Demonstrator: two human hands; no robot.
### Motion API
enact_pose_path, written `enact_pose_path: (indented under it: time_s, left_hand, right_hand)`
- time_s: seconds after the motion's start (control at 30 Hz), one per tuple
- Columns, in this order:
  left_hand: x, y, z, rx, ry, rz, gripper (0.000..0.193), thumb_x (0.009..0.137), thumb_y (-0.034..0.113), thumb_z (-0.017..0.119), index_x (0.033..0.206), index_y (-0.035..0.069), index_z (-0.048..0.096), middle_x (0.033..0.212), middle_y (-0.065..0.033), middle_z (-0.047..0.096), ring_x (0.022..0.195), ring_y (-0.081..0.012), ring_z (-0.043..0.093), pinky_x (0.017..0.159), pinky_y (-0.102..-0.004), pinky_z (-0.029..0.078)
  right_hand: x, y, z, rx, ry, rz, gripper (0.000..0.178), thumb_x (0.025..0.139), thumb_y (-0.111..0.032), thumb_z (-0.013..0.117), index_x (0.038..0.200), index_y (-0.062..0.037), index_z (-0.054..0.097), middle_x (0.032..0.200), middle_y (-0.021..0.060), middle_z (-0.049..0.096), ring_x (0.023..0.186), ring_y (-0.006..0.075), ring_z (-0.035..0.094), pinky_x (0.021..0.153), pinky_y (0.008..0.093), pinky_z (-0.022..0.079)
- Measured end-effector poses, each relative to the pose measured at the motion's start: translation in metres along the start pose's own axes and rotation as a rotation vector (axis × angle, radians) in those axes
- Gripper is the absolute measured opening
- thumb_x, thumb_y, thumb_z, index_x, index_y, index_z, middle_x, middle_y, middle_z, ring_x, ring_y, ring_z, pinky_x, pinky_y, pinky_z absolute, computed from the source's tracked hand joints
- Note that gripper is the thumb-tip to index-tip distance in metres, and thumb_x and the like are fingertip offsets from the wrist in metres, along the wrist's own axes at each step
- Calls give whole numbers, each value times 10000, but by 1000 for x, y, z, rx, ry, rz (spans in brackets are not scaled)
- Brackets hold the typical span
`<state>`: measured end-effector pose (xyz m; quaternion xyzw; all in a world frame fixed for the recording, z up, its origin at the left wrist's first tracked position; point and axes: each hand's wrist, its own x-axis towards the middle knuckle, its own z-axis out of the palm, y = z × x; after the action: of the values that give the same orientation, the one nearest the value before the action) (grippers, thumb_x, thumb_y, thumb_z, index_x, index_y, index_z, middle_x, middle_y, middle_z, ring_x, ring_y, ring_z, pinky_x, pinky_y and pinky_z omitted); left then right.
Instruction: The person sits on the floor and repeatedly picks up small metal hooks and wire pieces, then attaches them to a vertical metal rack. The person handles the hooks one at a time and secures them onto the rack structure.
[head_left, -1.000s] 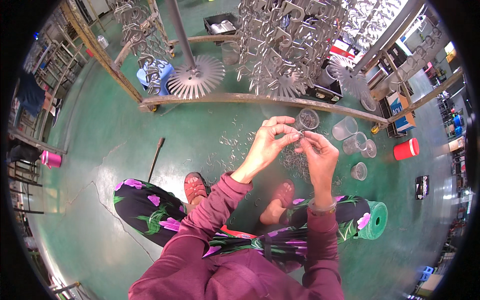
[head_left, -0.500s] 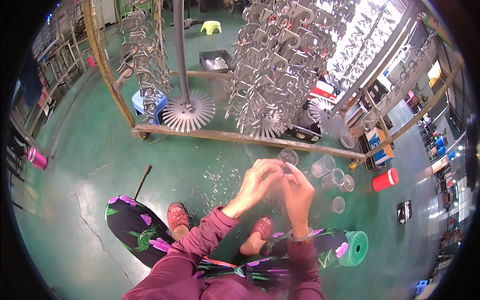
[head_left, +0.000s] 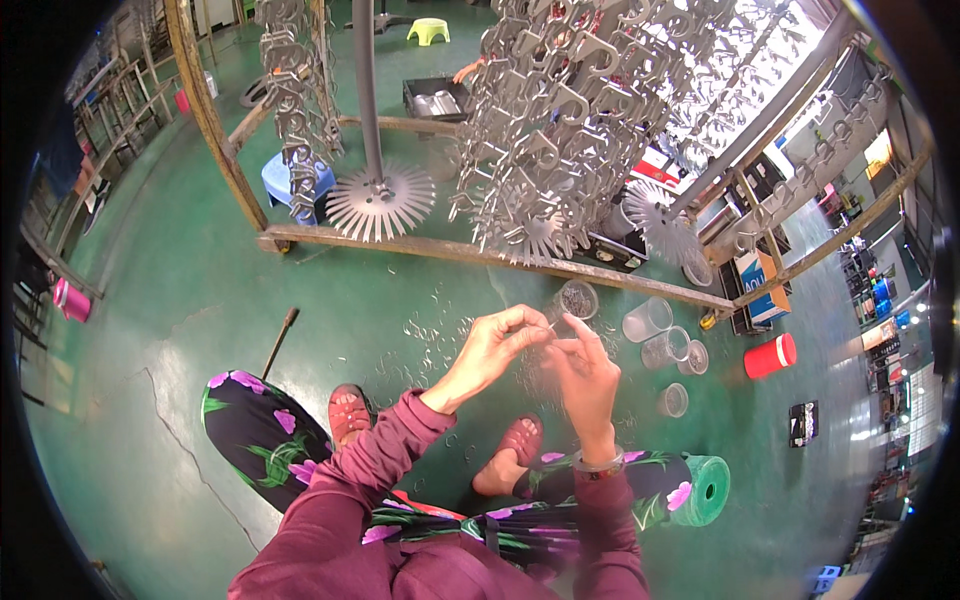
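Observation:
In front of me, above the floor, my left hand (head_left: pixel 500 342) and my right hand (head_left: pixel 584 380) meet with fingertips pinched close together. A small thin metal-looking piece (head_left: pixel 554 323) shows between the fingertips, at the left thumb and forefinger. Whatever the right fingers pinch is too small to make out. Just beyond the fingertips stands a clear plastic cup (head_left: pixel 578 299) holding small metal bits. Many thin curved metal pieces (head_left: pixel 430 340) lie scattered on the green floor left of and below my hands.
Chains of flat metal hooks (head_left: pixel 560 130) hang from a wooden-framed rack (head_left: pixel 480 258) ahead. Slotted metal discs (head_left: pixel 382 203) sit beneath poles. Several clear cups (head_left: pixel 647 319), a red container (head_left: pixel 770 356) and a green roll (head_left: pixel 708 491) are at right. A rod (head_left: pixel 281 342) lies left.
My view has shifted slightly. My hands have moved a little left, fingertips still together, and the thin piece shows more clearly. Another person's hand has appeared behind the hanging hooks.

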<state>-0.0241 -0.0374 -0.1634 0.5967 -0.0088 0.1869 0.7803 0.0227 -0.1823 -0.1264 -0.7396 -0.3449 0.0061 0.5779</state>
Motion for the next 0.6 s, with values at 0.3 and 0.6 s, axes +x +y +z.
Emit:
enact_pose_path:
  time_s: [0.3, 0.6]
  left_hand:
    - [-1, 3, -15, 137, 10, 6, 145, 875, 170, 624, 926, 35, 641, 863, -13, 665, 822, -88, 590, 709, -259, 472]
    - [0, 15, -21, 225, 29, 58, 157, 855, 159, 639, 923, 17, 641, 794, -30, 647, 738, -90, 565, 675, -253, 454]
  right_hand:
    - [28, 15, -26, 132, 197, 93, 204, 896, -58, 566, 1075, 34, 604, 851, 92, 652, 685, 94, 576, 559, 212, 470]
    - [101, 54, -44, -9, 251, 158, 225, 889, -89, 576, 1073, 37, 608, 812, 86, 662, 636, 83, 581, 464, 194, 462]
